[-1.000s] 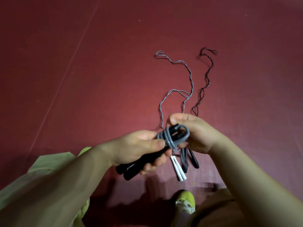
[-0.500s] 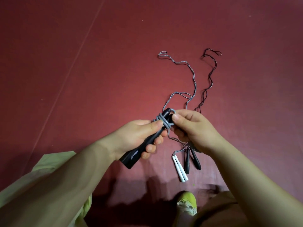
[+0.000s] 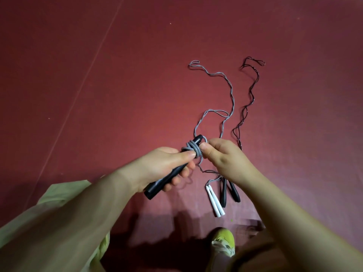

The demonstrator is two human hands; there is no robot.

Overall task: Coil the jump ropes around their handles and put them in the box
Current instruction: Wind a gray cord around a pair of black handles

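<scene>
Near edge: I look down past a yellow-green shoe (image 3: pixel 224 242) and a pale green sleeve (image 3: pixel 64 195) to the red floor (image 3: pixel 98 75).
Spare handles: a white pair (image 3: pixel 215 203) and a dark pair (image 3: pixel 228 191) lie side by side on the floor, just right of my hands.
Left hand (image 3: pixel 163 167): fingers curled round the black handles (image 3: pixel 169 176), thumb pressing the grey coil (image 3: pixel 191 149) in place near their far end.
Right hand (image 3: pixel 225 158): thumb and fingers pinch the last turn of the grey cord against the handle tips.
Far floor: a thin grey rope (image 3: pixel 222 110) and a dark rope (image 3: pixel 247 107) trail away in loose waves, side by side but apart.
Box: not in view.
Handling, my judgement: the cord looks light, limp and springy, so the turns may slip off unless the thumb pins them. The handles look stiff, so I would grip those and feed the cord between thumb and finger.
Progress, my judgement: one rope is nearly wound and two lie unwound.
</scene>
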